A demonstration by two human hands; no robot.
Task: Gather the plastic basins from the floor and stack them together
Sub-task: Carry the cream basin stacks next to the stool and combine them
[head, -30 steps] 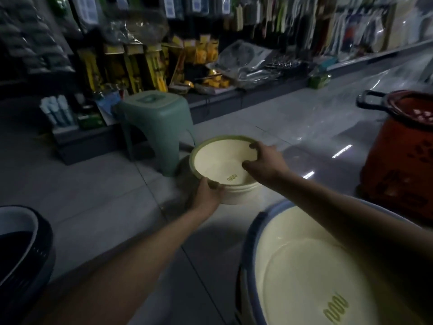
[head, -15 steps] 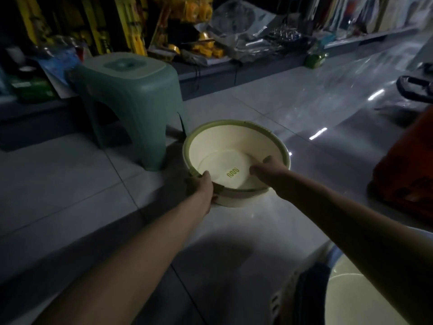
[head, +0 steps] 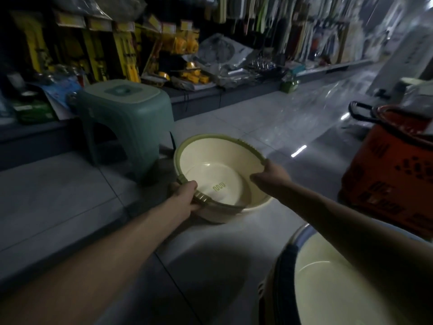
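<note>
A cream basin with a green rim is held tilted just above the tiled floor, its near side raised. My left hand grips the near-left rim, thumb over the edge. My right hand clamps the right rim. A second cream shell shows under the green-rimmed one, so it looks like a nested pair. A larger cream basin with a blue rim sits at the bottom right, partly covered by my right forearm.
A green plastic stool stands just left of the held basin. An orange basket with black handles is on the right. A low shelf of packaged goods runs along the back. Bare tiles lie to the left.
The basin has come up off the floor and tilted toward me. My right hand shifted from the near rim to the right rim. The view swung right, showing the orange basket and blue-rimmed basin again.
</note>
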